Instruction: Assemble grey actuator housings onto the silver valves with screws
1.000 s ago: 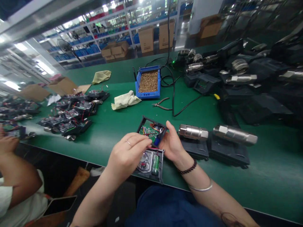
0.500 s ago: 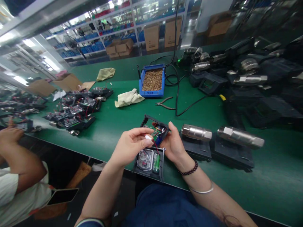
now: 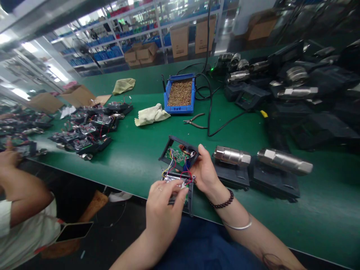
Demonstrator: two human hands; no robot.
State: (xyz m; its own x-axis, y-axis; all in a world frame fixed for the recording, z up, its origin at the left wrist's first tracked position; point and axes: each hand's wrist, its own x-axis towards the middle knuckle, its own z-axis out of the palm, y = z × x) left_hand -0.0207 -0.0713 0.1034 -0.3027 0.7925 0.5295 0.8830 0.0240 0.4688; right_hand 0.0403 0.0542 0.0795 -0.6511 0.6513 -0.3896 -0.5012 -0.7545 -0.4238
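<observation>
My right hand grips the right side of a black housing half, which is tilted up with a green circuit board inside. Below it lies the other black housing half near the table's front edge, mostly covered by my left hand. Red, yellow and white wires run between the two halves. Thumb and forefinger of my left hand are closed on a small white connector with red wires. The inside of the lower half is largely hidden by these fingers.
Pliers, a cloth and a blue tray of small brass-coloured parts lie beyond my hands. Metal cylinders on black housings stand right. Open wired units sit left, near a co-worker's arm. A black cable crosses the table.
My left hand has moved down and toward me with the white connector, from the upper half to over the lower half. Yellow and white wires now show. My right hand keeps its grip.
</observation>
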